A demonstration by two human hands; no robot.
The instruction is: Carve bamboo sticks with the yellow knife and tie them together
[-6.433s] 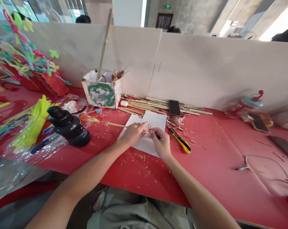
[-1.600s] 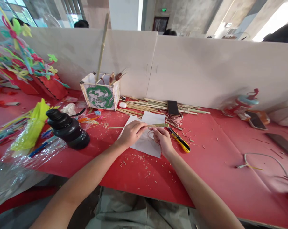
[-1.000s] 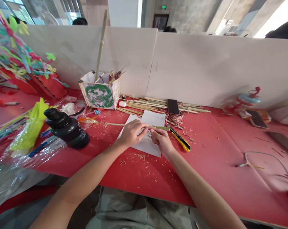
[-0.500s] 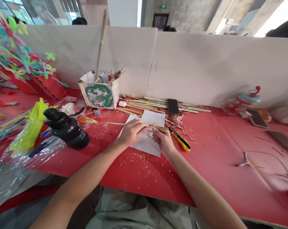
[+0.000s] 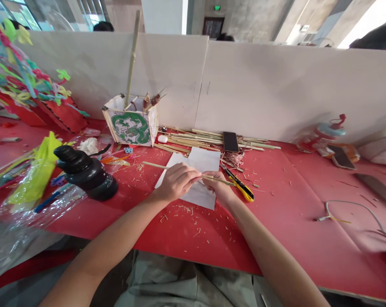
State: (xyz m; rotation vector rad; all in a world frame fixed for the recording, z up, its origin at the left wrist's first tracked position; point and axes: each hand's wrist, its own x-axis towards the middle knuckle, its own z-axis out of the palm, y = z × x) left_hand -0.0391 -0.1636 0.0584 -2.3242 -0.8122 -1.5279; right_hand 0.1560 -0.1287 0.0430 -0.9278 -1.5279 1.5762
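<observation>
My left hand (image 5: 179, 181) is closed around a thin bamboo stick (image 5: 155, 165), palm down, over white paper. The stick's far end (image 5: 218, 179) juts out to the right and passes in front of my right hand (image 5: 219, 186). My right hand's fingers are curled in, close against my left fingertips. A thin thread seems to run between the hands; the right fingers appear to pinch it, though the stick partly covers them. Under the hands lie sheets of white paper (image 5: 199, 200). Just right of them rests a yellow and black utility knife (image 5: 244, 190).
Bamboo strips (image 5: 193, 140), a phone (image 5: 230, 141) and a tangle of string (image 5: 234, 159) lie behind the hands. To the left stand a black bottle (image 5: 90, 177) and a dragon-painted box (image 5: 131, 128). Shavings litter the red table (image 5: 180, 232); a cable (image 5: 355, 201) lies right.
The stick has tilted, its right end now lower and nearer me. My right hand has turned and slipped behind and under the stick; my left hand has shifted slightly.
</observation>
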